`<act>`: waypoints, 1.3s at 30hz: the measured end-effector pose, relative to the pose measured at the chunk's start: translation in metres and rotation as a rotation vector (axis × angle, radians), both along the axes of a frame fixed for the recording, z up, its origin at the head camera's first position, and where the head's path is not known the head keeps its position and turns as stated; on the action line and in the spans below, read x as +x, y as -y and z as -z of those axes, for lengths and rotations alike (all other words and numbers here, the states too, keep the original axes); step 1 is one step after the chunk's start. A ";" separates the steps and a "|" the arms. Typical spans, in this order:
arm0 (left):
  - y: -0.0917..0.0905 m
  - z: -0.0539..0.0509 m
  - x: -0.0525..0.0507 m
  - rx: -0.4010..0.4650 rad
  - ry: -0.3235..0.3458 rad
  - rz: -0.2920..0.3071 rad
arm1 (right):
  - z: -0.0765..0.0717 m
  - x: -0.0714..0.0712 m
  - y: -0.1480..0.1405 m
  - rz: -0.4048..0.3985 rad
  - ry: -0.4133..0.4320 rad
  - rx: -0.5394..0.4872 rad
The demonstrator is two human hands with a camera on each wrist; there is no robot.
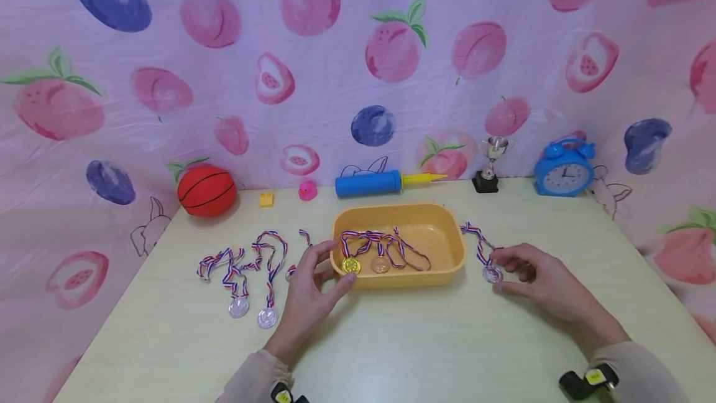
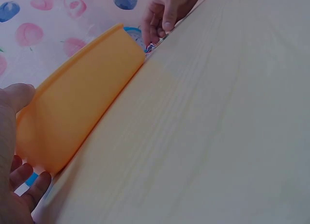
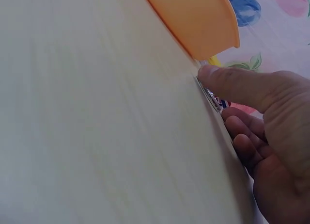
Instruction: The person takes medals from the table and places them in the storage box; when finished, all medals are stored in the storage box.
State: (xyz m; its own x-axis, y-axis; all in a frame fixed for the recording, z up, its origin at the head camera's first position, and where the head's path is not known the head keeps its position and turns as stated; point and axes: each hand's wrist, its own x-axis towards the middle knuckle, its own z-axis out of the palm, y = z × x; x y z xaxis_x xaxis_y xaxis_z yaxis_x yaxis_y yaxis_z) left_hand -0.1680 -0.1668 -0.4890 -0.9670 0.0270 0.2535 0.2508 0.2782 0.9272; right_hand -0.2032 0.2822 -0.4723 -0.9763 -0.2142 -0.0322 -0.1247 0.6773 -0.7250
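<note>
Gripping tray: left hand. Right hand half-curled at silver medal right of tray, hold unconfirmed. Gold medal, bronze medal inside; silver pair leftward apparently outstanding.

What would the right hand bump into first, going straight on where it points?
The right hand would probably first meet the silver medal ahead, if not touching it already; the yellow tray lies beyond.
</note>
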 end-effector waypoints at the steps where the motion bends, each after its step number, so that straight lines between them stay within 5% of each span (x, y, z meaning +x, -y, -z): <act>1: 0.000 0.000 0.000 0.000 0.000 0.000 | 0.001 0.000 0.000 0.000 -0.003 0.006; 14: 0.000 0.000 0.001 -0.009 0.009 -0.003 | 0.003 -0.001 0.001 -0.004 -0.040 0.058; 39: 0.000 0.000 0.001 -0.011 0.011 0.000 | -0.001 -0.006 0.006 -0.039 0.073 0.061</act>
